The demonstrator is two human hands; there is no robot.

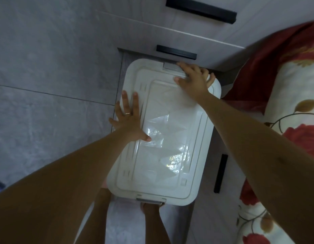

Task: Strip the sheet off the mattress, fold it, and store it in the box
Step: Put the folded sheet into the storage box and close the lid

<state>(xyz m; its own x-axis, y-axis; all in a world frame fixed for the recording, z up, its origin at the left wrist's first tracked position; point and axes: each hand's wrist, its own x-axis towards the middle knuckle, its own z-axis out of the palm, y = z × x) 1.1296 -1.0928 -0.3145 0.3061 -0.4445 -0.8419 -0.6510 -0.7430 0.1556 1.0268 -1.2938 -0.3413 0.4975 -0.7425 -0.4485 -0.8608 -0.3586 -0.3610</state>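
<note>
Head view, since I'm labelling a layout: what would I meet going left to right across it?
Tiled floor → left hand → box lid → right hand → floral bedding.

Floor (47,67): grey marbled tiles, thin grout line crossing at left.
Drawer fronts (152,32): pale wood grain, along the top.
Upper handle (201,10): black bar, slanted.
Lower handle (176,52): black bar, shorter.
Side handle (220,173): black bar, upright, at right.
</note>
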